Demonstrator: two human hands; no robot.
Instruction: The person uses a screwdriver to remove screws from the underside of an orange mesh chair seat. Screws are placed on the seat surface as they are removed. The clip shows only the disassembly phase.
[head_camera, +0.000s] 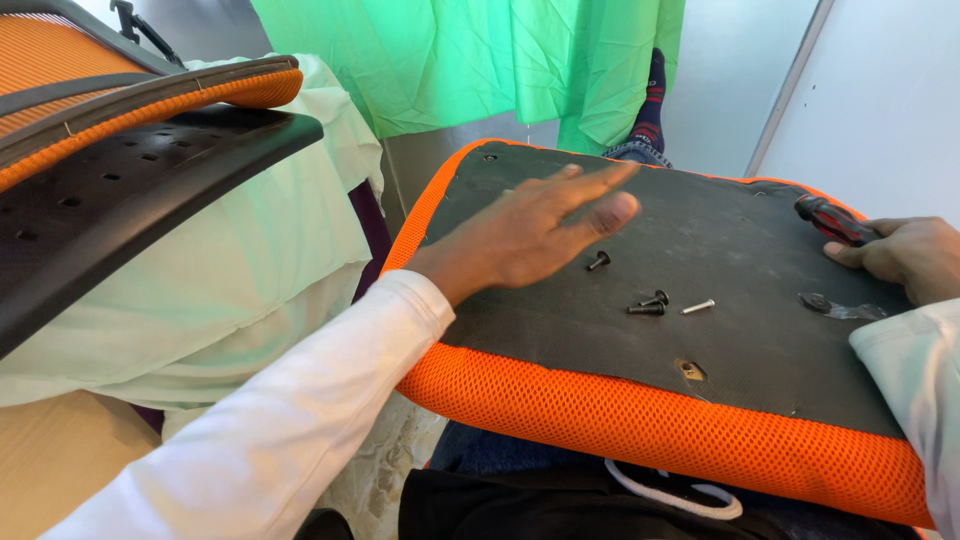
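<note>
An upturned chair seat with orange mesh edges and a black fabric underside lies across my lap. My left hand hovers flat over its left part, fingers stretched out and holding nothing. Just beyond its fingertips lies a black bolt. Two more black bolts and a silver screw rest near the middle. My right hand rests on the seat's right edge, closed on the handle of a red and black screwdriver.
A chair backrest, orange mesh with a black plastic frame, lies on a pale green cloth at the left. A bright green cloth hangs behind. A hole shows in the seat's underside near the front.
</note>
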